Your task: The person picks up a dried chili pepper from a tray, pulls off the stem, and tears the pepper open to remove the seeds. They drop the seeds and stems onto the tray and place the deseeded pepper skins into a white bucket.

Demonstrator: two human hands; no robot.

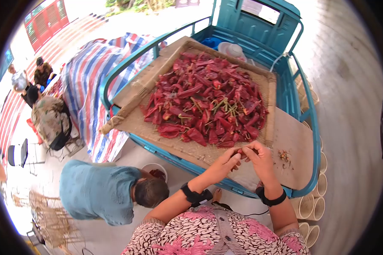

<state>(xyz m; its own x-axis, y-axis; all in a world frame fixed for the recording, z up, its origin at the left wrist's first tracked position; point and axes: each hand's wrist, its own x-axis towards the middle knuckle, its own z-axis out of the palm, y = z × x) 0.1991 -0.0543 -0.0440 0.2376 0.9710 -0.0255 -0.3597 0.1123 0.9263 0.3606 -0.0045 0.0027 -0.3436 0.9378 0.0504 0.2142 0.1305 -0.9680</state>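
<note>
In front of me my left hand [226, 163] and my right hand [259, 156] meet just above the near edge of the tray. Both have their fingers closed around a small dried red chili pepper [240, 151], mostly covered by the fingertips. Beyond them a large heap of dried red chili peppers [208, 91] lies on a woven tray [144, 121] with a raised rim. Several loose green stems [225, 107] rest on top of the heap. To the right of my right hand, a little pile of stem bits [284, 157] lies on a brown board [295, 138].
The tray sits on a teal cargo tricycle bed [315, 157] with side rails. A person in a blue shirt [100, 191] bends at my left beside a white bucket [161, 168]. Cream-coloured containers [306, 206] line the right side. Striped tarp [93, 72] and seated people are farther left.
</note>
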